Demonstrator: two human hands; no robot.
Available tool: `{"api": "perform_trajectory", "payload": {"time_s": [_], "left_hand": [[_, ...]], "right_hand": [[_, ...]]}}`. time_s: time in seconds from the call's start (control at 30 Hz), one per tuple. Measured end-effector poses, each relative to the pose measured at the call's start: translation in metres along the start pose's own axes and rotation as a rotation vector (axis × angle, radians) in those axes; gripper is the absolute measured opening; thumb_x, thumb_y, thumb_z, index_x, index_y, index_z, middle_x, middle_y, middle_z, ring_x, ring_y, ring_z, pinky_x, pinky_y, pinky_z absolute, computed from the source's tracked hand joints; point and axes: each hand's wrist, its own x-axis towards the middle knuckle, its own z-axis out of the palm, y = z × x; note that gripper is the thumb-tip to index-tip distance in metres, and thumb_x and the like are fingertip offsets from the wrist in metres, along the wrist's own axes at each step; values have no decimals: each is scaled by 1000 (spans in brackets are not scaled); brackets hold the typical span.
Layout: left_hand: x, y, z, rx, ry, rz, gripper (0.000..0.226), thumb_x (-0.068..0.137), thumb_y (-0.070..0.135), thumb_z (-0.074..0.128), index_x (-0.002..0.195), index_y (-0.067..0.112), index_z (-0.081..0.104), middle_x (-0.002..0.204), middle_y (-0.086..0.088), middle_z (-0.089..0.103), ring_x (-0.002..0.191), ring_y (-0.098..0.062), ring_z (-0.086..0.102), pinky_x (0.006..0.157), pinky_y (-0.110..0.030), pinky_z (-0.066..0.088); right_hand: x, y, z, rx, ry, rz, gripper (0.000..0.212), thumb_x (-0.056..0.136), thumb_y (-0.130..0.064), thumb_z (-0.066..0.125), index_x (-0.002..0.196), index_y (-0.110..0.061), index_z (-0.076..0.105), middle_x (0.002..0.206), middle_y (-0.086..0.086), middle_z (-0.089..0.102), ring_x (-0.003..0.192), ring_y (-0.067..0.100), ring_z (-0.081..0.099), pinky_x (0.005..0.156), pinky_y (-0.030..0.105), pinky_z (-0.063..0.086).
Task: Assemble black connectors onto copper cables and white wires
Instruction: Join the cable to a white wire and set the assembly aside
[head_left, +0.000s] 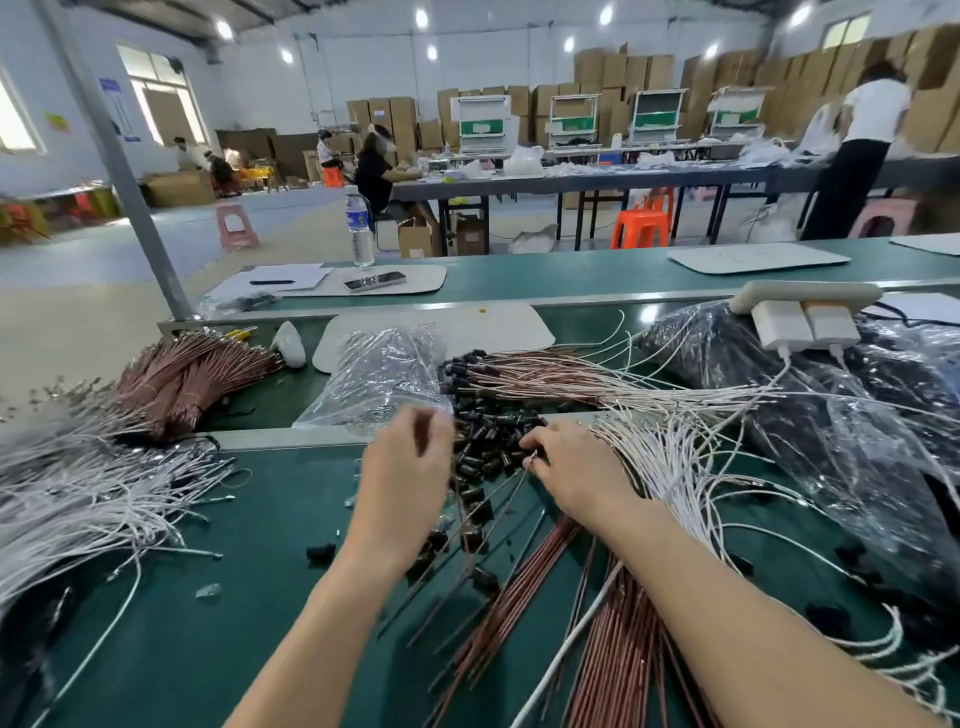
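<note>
— Why is the heap of black connectors (488, 449) kept between the two hands?

— So that a piece can be reached from either side with little travel. The small, glossy, barrel-shaped parts are spilled at the mouth of the crinkled clear plastic bag (384, 374), on the green table (234, 571).

— And what is held?

— A thin copper cable (511, 486) is pinched near its tip in the grip of the right hand (571, 475), with the tip aimed into the heap (a ready pose for fitting, it is judged). The grip of the left hand (410, 467) is curled but blurred, so whether a connector is held there cannot be told.

— Where is the stock laid?

— The stiff, reddish copper cables (618, 634) are fanned under the right forearm, with their ends towards the heap. The limp white wires (670, 462) are spread just beside the right hand. The fitted leads (524, 371) are laid behind the heap with their black heads lined up to the left. They are kept apart from the raw stock, presumably so that the two are not mixed.
</note>
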Motion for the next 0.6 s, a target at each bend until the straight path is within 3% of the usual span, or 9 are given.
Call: {"api": "perform_trajectory", "payload": {"time_s": [0.13,0.23,0.33,0.4,0.5,0.6], "left_hand": [[-7,-13,-20,-414,320,-103,19,103,31,53,98,15,63,73,-2,71,62,-11,68,59,-18,56],[-17,-24,-16,-605,419,-161,19,102,29,56,101,11,62,77,1,74,70,-15,72,63,-21,58],[-25,-32,-9,-692,442,-185,16,101,26,58,102,11,61,80,1,74,71,-16,71,62,-24,59],[-28,-33,-8,-718,440,-191,14,101,25,58,102,12,62,85,-2,75,72,-17,70,61,-24,59],[-29,-32,-8,-774,412,-197,12,98,25,60,103,15,64,94,-7,76,74,-19,71,62,-25,59],[-30,-33,-6,-785,387,-193,13,96,24,61,106,16,64,99,-8,76,75,-19,71,61,-25,59]], "right_hand": [[7,0,7,-42,37,-31,23,102,-33,57,123,-24,61,126,0,53,117,23,53,97,39,47],[7,4,5,-102,100,-121,17,100,-34,60,113,-24,60,118,-4,58,111,19,55,95,33,46],[2,15,0,-30,175,-169,15,100,-29,61,111,-20,60,108,-4,65,98,13,60,86,22,46],[-4,21,-6,196,268,-79,20,100,-21,61,118,-14,60,105,-1,65,91,12,60,78,14,44],[-20,19,-11,429,354,3,34,102,-17,57,136,-15,58,116,-3,62,97,-1,56,87,11,41],[-44,6,-4,551,341,-61,30,101,-13,57,130,-19,65,110,-11,58,85,-2,57,77,8,45]]}}
